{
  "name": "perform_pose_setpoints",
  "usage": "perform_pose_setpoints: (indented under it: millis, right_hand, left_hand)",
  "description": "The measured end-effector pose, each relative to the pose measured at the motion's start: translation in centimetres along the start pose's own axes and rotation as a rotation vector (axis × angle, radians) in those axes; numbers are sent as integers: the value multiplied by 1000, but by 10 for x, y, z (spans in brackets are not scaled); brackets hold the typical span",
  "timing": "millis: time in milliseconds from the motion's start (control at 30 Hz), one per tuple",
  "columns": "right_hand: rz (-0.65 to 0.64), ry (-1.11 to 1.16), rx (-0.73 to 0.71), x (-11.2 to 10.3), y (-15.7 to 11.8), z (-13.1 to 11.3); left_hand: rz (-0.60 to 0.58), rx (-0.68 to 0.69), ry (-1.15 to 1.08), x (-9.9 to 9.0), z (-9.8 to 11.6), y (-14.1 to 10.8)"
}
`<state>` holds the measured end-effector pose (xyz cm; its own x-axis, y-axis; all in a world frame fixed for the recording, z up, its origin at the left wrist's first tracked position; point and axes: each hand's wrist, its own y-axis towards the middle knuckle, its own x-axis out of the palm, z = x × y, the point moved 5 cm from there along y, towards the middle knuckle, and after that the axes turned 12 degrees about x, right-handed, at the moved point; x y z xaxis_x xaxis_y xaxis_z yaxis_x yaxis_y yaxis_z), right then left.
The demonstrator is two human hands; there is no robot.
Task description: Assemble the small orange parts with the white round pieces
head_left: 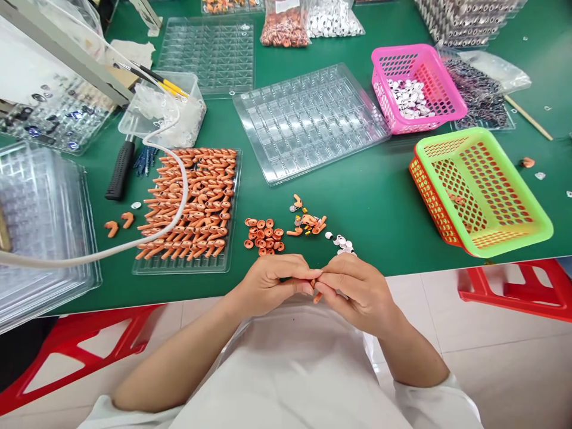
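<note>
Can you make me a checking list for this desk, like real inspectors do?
Surface: green table; no spill seen.
Job's things: orange stem-shaped pieces in rows on a clear tray; round orange caps grouped nearby.
Clutter: black-handled tool, wooden stick.
Grippers: left hand and right hand, fingers meeting at a small orange piece.
Cables: white cord loops over the orange rows.
Surroundings: red stools, tiled floor.

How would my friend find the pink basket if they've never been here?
Start with the green table. On its right side, just beyond the green basket, sits the pink basket, with little white pieces inside. Its neighbour is green, stacked with an orange-red basket; only this one is pink.
</note>
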<state>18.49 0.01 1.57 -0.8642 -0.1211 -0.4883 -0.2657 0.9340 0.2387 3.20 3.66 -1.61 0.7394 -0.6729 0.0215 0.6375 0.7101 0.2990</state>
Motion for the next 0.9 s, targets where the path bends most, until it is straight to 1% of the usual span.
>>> perform_pose_setpoints:
  millis: [133, 300, 500, 567, 633, 700, 733, 800, 900]
  right_hand:
    - [24, 61, -40, 0, -1, -3]
    - [34, 116, -64, 0, 0, -8]
    - [16, 88, -36, 4, 6, 2]
    - [1, 72, -7, 6, 9, 6]
    - [15, 55, 30, 6, 13, 8]
    - [38, 55, 80, 4, 16, 10]
    - [44, 72, 112, 3, 17, 10]
    - [40, 125, 191, 2, 16, 11]
    - [36, 184, 287, 2, 12, 13]
  left_hand:
    - [11, 46, -64, 1, 7, 1]
    - [21, 119, -66, 2, 15, 5]
    - [98, 139, 44, -3, 14, 3]
    - [121, 60, 59, -5, 12, 2]
    - [173, -101, 22, -6, 7, 1]
    - [252, -269, -54, -6, 4, -1]
    - [293, -325, -92, -6, 3, -1]
    - [358, -374, -132, -6, 4, 0]
    - [406, -386, -140, -6, 7, 3]
